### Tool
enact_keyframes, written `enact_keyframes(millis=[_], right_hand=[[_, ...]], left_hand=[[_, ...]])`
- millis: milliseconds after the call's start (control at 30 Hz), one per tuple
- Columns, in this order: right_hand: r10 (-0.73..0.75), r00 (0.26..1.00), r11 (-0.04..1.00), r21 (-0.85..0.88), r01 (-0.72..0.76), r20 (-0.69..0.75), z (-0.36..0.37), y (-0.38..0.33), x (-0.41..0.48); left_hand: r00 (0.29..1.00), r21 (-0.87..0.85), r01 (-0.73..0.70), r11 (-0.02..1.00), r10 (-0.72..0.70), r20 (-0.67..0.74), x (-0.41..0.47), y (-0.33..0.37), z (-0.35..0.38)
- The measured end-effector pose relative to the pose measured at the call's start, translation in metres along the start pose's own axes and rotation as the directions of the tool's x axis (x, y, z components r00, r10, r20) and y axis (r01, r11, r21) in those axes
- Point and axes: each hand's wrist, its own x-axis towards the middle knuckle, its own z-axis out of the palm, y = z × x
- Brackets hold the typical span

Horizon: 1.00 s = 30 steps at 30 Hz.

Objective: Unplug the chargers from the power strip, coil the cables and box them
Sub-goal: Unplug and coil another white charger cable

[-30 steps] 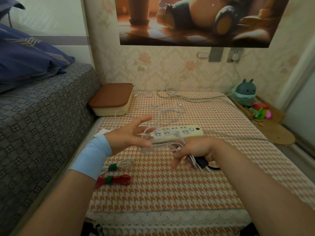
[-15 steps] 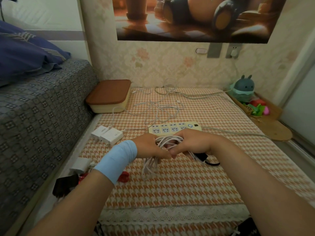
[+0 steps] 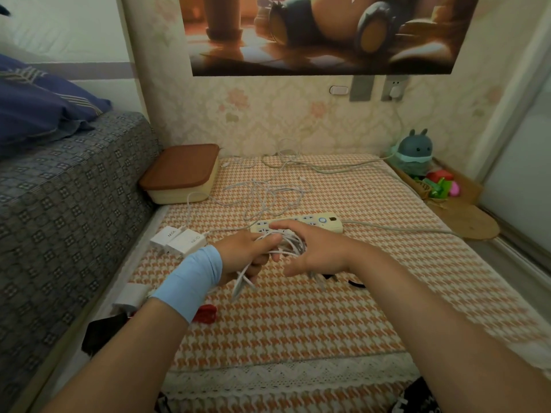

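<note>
- White cable (image 3: 287, 244): thin, several strands gathered into a loose bundle of loops, held above the houndstooth tablecloth (image 3: 298, 317) just at 6 o'clock of the power strip (image 3: 328, 224).
- Bundle long axis runs from about 1 o'clock to 7 o'clock. The looped end lies toward the right hand and the loose strands trail down past the left fist toward 7 o'clock. The tips are blurred.
- Left hand (image 3: 243, 254): fingers curled round the strands, gripping them. A light blue wristband (image 3: 190, 278) is on the wrist.
- Right hand (image 3: 316, 251): forefinger stretched over the loops and thumb beneath, so the loops are held between them. The other fingers are hidden behind the hand.
- Power strip: cream, flat on the cloth, long axis 9 to 3 o'clock with a slight tilt. The round switch is at the 3 o'clock end, where its cord leaves. The visible sockets are bare and the 9 o'clock end is covered by the hands.
- Loose white cable (image 3: 268, 193): sprawled in open loops at 12 o'clock of the strip.
- Box (image 3: 182, 174): cream with a brown lid on, at 10 o'clock of the hands, against the sofa.
- Two white chargers (image 3: 179, 239): side by side at 9 o'clock of the left hand.
- Red cable (image 3: 205, 312): partly hidden under the left forearm, at 7 o'clock.
</note>
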Motion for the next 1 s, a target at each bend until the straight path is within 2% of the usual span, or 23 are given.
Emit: enact_keyframes(millis=[133, 267, 367, 433, 600, 667, 767, 833, 900, 1000], right_hand=[[-0.156, 0.977, 0.983, -0.116, 0.140, -0.143, 0.005, 0.002, 0.001], [-0.159, 0.980, 0.923, -0.372, 0.103, -0.122, 0.013, -0.005, 0.004], [-0.048, 0.998, 0.947, -0.320, 0.036, -0.029, 0.013, -0.009, 0.006], [-0.022, 1.000, 0.957, -0.288, 0.016, -0.017, 0.011, -0.008, 0.008], [0.016, 0.998, 0.988, -0.152, -0.026, -0.067, -0.003, -0.004, 0.005], [0.034, 0.998, 0.997, -0.064, -0.037, -0.056, -0.004, -0.001, 0.003], [0.029, 0.994, 1.000, 0.002, -0.029, -0.104, -0.001, 0.003, 0.003], [0.031, 0.986, 0.999, 0.044, -0.024, -0.165, -0.001, 0.003, 0.005], [0.031, 0.975, 0.994, 0.108, -0.008, -0.221, -0.004, 0.001, 0.005], [0.045, 0.960, 0.987, 0.159, -0.001, -0.278, -0.006, -0.005, 0.004]], left_hand=[[0.988, -0.029, 0.126, 0.992, -0.123, 0.097, -0.005, 0.003, -0.004], [0.977, 0.094, 0.126, 0.988, -0.140, 0.159, -0.011, 0.006, -0.003], [0.968, 0.220, 0.052, 0.974, -0.104, 0.230, -0.014, 0.007, -0.006], [0.964, 0.276, 0.019, 0.961, -0.090, 0.248, -0.015, 0.007, -0.011], [0.985, 0.190, -0.123, 0.974, 0.098, 0.139, -0.009, 0.000, -0.016], [0.993, 0.223, -0.099, 0.970, 0.082, 0.083, -0.007, 0.000, -0.015], [0.995, 0.346, 0.019, 0.938, -0.050, 0.081, -0.004, 0.000, -0.006], [0.995, 0.228, 0.063, 0.972, -0.079, 0.062, -0.004, 0.000, 0.004], [0.999, -0.050, 0.042, 0.998, -0.043, -0.019, -0.003, 0.003, 0.007], [0.997, -0.302, -0.002, 0.953, -0.021, -0.076, -0.002, 0.008, 0.001]])
